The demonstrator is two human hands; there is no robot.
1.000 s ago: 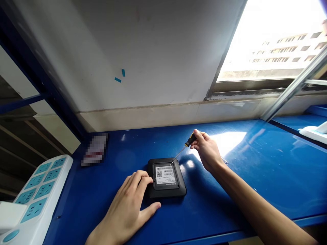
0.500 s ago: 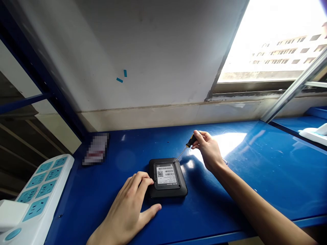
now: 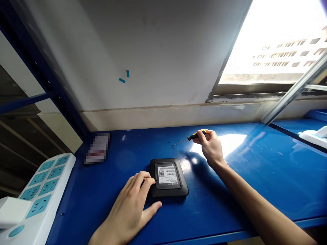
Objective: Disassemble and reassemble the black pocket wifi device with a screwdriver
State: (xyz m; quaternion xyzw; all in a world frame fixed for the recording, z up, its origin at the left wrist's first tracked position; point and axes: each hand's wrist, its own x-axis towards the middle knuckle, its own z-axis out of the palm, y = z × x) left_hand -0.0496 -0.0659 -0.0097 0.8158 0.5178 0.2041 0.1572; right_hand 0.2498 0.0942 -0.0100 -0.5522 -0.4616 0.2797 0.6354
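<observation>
Looks like some basic workbench spot, tbh: blue worktop (image 3: 230, 200), multi-socket power strip (image 3: 38, 190), scuffed bare wall (image 3: 158, 51), big window (image 3: 270, 44) onto a building.

white label (image 3: 169, 177) on black device (image 3: 182, 191), QR code (image 3: 161, 174), wording unreadable

So there's just the one head cam, sitting above the front edge of the blue tabletop (image 3: 133, 156) and tilting down and forward, fairly close in. It's catching the wall (image 3: 153, 61) at 12 o'clock, window (image 3: 255, 75) at 1, power strip (image 3: 55, 190) at 8.
</observation>
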